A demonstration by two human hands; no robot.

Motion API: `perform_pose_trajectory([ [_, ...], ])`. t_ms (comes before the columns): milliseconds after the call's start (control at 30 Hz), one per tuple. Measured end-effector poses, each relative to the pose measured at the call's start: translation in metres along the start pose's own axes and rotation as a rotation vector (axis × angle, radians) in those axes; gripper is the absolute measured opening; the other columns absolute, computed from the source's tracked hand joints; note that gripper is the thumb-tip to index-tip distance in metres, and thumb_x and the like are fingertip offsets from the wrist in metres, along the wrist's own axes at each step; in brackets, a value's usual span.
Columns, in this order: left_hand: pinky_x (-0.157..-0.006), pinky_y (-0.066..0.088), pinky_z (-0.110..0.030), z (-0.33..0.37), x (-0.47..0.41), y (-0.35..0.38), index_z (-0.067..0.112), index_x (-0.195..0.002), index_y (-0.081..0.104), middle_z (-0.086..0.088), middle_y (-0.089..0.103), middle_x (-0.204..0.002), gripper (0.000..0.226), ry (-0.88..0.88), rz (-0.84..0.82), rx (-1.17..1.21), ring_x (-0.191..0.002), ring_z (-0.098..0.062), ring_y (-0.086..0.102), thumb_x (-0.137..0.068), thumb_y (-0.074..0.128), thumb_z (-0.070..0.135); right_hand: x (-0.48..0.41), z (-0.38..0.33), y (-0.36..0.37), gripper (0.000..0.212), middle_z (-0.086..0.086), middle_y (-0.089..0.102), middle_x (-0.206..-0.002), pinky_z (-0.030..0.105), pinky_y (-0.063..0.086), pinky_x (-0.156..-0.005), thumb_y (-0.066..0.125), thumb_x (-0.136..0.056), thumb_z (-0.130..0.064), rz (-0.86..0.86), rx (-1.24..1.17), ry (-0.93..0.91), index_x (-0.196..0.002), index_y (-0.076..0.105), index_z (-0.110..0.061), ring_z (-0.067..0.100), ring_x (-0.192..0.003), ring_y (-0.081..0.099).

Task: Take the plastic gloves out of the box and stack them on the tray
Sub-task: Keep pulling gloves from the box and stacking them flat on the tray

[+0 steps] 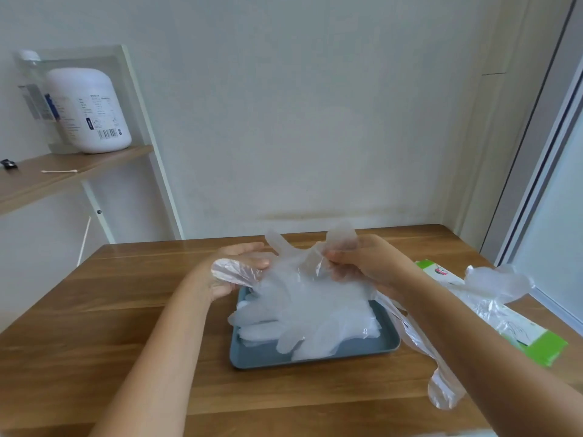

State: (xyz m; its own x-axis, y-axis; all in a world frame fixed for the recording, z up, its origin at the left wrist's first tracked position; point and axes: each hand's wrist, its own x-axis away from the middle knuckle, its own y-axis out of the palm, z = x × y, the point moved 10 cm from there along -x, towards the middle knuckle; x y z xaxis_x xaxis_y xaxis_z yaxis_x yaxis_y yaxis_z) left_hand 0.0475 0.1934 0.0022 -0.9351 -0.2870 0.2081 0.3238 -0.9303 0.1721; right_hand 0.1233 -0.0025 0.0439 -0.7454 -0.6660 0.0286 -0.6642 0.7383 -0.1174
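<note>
Pinching with the left hand [239, 266] and gripping with the right hand [356, 263], curling fingers into opposite edges of one held glove [293, 263] and stretching it in the air over the far end of the tray. Working above a wooden table [94, 310]; leaving the green-and-white box [542, 345] lying at the right, another glove [498, 279] poking out of it; aiming at the blue tray [258, 354], already carrying a pile of gloves [309, 316]. Probably spreading before laying down, so: keeping the film taut, lowering it flat, matching it to the pile, releasing both edges together, and minding the loose glove [441, 386] trailing under the right forearm. Pointing two fingers of the held glove up toward the wall; long axis hard to tell in the crumpled film. Pointing the pile's fingers toward the near left, long axis seemingly running far right to near left.
</note>
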Motion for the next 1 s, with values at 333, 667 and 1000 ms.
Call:
perform_pose_trajectory([
  [333,-0.084,0.051,-0.030,-0.021,-0.019,-0.038,0.007,-0.136,0.050,-0.012,0.061,-0.126,0.055,0.004,0.440,-0.381,-0.105,-0.023,0.062,-0.085,0.067,-0.004,-0.026,0.081,-0.013,0.013,0.003,0.070,-0.074,0.021,0.049,-0.055,0.057,-0.095,-0.016,0.121,0.406,0.184,-0.084,0.061,-0.011,0.013,-0.059,0.061],
  [667,-0.094,0.033,-0.011,-0.020,-0.007,0.083,0.021,-0.133,0.054,0.014,0.052,-0.129,0.034,0.486,0.198,-1.166,-0.121,-0.005,0.049,-0.099,0.048,0.017,-0.036,0.102,-0.022,0.012,0.007,0.073,-0.080,0.017,0.045,-0.048,0.059,-0.093,-0.017,0.192,0.419,0.226,-0.097,0.061,-0.006,0.010,-0.055,0.062],
  [1000,-0.121,-0.007,-0.038,-0.109,-0.033,0.079,0.023,-0.155,-0.003,0.003,-0.010,-0.162,0.068,0.184,-0.062,-1.538,-0.148,-0.011,-0.013,-0.100,0.021,0.056,-0.014,0.049,-0.008,0.033,0.004,0.055,-0.104,0.029,0.044,-0.074,0.071,-0.081,-0.025,0.416,1.362,-0.165,-0.108,0.054,-0.014,0.022,-0.094,0.056],
])
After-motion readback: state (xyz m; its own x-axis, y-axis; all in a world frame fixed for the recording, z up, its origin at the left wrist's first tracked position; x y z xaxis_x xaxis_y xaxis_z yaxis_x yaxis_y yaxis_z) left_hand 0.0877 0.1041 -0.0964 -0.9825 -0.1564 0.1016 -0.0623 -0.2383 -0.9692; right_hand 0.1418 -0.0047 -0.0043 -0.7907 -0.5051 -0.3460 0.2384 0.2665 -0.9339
